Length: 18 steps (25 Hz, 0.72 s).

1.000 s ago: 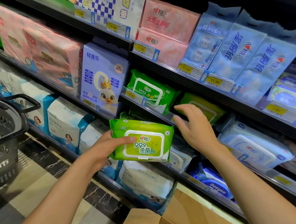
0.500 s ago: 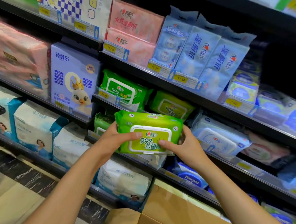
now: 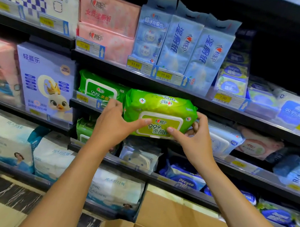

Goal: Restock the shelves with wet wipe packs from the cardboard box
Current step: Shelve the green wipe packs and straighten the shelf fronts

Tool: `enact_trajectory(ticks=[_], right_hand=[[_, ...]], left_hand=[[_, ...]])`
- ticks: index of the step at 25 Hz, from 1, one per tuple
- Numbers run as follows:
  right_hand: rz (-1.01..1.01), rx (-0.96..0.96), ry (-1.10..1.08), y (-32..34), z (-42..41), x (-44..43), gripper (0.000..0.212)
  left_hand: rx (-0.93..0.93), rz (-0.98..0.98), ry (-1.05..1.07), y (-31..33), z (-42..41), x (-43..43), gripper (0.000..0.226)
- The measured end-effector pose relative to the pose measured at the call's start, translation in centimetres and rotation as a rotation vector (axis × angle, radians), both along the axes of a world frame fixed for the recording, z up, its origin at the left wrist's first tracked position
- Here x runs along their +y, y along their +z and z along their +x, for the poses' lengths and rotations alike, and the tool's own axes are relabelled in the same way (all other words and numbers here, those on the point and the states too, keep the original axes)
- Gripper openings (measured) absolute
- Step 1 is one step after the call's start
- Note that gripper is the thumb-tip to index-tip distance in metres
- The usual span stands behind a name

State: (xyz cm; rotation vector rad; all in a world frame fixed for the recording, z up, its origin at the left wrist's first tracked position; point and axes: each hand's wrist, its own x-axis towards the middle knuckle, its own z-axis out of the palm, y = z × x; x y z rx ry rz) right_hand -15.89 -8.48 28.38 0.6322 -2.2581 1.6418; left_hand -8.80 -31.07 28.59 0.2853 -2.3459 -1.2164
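The green wet wipe pack [image 3: 159, 114] is a soft, pillow-shaped plastic pouch, glossy and slightly crinkled, with a rounded rectangular white-rimmed flip lid on its front printed "999" and a red heart logo. It is held lengthwise in the air at the front edge of the middle shelf [image 3: 78, 104], just right of a matching green pack [image 3: 100, 89] that already lies there behind a clear price rail. Both hands hold it: the left hand [image 3: 113, 125] wraps its left end and the right hand [image 3: 197, 138] its right end, thumbs pressed on the lid, fingers curled behind. The forearms cover part of the packs below, among them a smaller green pack [image 3: 84, 129] and dark blue pouches [image 3: 184, 180]. To the left stands a stiff lilac box [image 3: 46, 82] with a crowned duckling. On the shelf above are flat pink packs [image 3: 109, 12] and upright pale blue sachets [image 3: 183, 43], with yellow price tags [image 3: 135, 64] along the rail. Bulky white packs [image 3: 8, 138] fill the lower left. The open cardboard box [image 3: 178, 222], plain brown, sits below on the dark veined floor [image 3: 0, 198].
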Motion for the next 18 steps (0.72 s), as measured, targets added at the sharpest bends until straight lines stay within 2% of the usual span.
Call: enact_trajectory(ticks=[3, 7, 11, 14, 18], right_hand=[[0.021, 0.047, -0.031, -0.8, -0.5, -0.5, 0.071], [0.044, 0.121, -0.091, -2.1, -0.8, -1.3, 0.061], [0.024, 0.155, -0.144, -3.2, -1.4, -1.5, 0.058], [0.004, 0.166, -0.156, -3.5, -1.9, -1.6, 0.056], [-0.005, 0.192, -0.172, -3.6, -2.3, -2.0, 0.054]], left_hand=[[0.054, -0.086, 0.028, -0.2, -1.0, -0.9, 0.086], [0.144, -0.039, 0.017, -2.1, -2.8, -1.9, 0.086], [0.285, 0.108, -0.068, -2.8, -4.1, -1.6, 0.054], [0.325, 0.142, -0.073, -3.1, -4.9, -1.2, 0.058], [0.337, 0.053, 0.007, -3.8, -5.6, -0.8, 0.060]])
